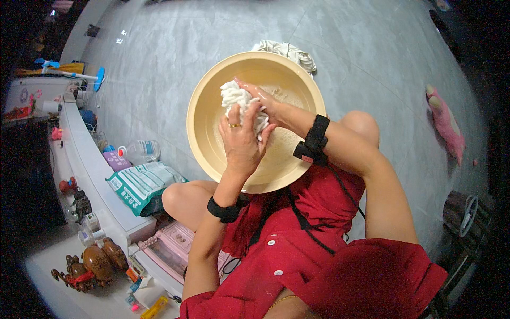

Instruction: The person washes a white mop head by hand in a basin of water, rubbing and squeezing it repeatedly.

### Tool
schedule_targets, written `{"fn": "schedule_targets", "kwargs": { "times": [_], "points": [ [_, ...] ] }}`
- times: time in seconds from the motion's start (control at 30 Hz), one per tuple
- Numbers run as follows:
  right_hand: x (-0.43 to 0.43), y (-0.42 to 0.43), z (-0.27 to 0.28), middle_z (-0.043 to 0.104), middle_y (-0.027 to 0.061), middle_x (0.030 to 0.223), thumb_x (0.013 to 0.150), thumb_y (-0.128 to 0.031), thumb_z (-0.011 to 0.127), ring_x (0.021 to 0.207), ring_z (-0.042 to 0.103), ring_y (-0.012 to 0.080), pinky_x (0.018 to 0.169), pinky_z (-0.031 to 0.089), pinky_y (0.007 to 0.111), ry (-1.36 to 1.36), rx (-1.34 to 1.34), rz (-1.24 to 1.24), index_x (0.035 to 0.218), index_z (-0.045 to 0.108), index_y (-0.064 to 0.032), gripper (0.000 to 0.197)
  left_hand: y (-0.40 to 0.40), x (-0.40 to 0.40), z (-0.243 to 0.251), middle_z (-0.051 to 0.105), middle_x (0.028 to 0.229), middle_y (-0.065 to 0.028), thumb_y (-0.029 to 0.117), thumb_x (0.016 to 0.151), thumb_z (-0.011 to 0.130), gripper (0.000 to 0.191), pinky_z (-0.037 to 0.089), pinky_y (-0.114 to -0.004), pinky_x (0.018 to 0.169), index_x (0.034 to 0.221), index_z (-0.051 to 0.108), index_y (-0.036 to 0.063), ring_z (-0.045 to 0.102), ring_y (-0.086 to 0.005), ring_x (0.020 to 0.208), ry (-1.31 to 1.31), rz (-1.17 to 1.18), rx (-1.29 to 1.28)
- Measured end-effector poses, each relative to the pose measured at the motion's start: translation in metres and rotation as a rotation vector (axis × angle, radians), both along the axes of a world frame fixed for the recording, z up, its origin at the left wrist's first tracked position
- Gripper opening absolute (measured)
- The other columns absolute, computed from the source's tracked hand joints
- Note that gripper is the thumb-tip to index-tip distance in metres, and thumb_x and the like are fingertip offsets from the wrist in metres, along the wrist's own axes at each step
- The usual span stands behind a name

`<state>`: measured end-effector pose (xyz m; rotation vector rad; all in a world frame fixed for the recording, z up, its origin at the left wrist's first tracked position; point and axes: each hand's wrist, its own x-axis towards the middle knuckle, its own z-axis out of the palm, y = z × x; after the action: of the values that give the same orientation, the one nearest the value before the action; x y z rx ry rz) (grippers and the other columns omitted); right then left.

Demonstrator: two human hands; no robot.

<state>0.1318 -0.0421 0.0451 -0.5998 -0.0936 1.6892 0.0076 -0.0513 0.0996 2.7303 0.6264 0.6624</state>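
Note:
A large cream plastic basin [198, 147] stands before me, with shallow sudsy water [285, 153] in its bottom. Over it, both my hands hold a wet, bunched white cloth [238, 97]. My left hand [245, 133], with a gold ring, curls its fingers over the near side of the cloth. From the right, my right hand [265, 101] reaches under and behind the same cloth, its palm partly hidden by it. Black straps circle both wrists. A crumpled off-white cloth [295, 55] lies on the floor against the basin's far rim.
At the left, a green and white bag [147, 185] and a clear plastic jug [145, 151] stand by a long white cabinet [93, 159]. A pink plush toy [446, 123] lies on the grey floor at the right, above a dark waste bin [458, 211].

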Motion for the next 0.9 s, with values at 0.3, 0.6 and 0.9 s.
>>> {"fn": "schedule_targets", "kwargs": {
  "times": [0.3,0.6,0.9],
  "points": [
    [-0.001,-0.001,-0.009,0.059,0.0002,0.081,0.087,-0.042,0.041,0.07,0.056,0.0112,0.064,0.047,0.025,0.127,0.065,-0.024,0.09,0.057,-0.0132,0.033,0.014,0.018,-0.029,0.045,0.096,-0.0127,0.025,0.075,0.063,0.03,0.039,-0.038,0.071,0.098,0.052,0.0098,0.047,-0.0303,0.082,-0.148,0.076,0.015],
    [-0.006,0.005,-0.031,0.057,0.0025,0.089,0.088,-0.039,0.033,0.08,0.053,0.0138,0.072,0.045,0.028,0.019,-0.101,-0.14,0.096,0.055,-0.0121,0.035,0.027,0.032,-0.032,0.05,0.083,-0.0126,0.024,0.079,0.054,0.016,0.04,-0.037,0.056,0.077,0.053,0.008,0.05,-0.028,0.063,-0.05,0.192,0.102],
    [-0.014,0.01,-0.034,0.055,0.0073,0.083,0.087,-0.035,0.031,0.074,0.052,0.0175,0.067,0.045,0.035,-0.199,-0.238,-0.227,0.092,0.053,-0.0076,0.036,0.045,0.034,-0.043,0.056,0.077,-0.0109,0.022,0.083,0.047,0.017,0.043,-0.039,0.049,0.077,0.054,0.0076,0.055,-0.0296,0.056,-0.069,0.297,-0.001]
  ]
}}
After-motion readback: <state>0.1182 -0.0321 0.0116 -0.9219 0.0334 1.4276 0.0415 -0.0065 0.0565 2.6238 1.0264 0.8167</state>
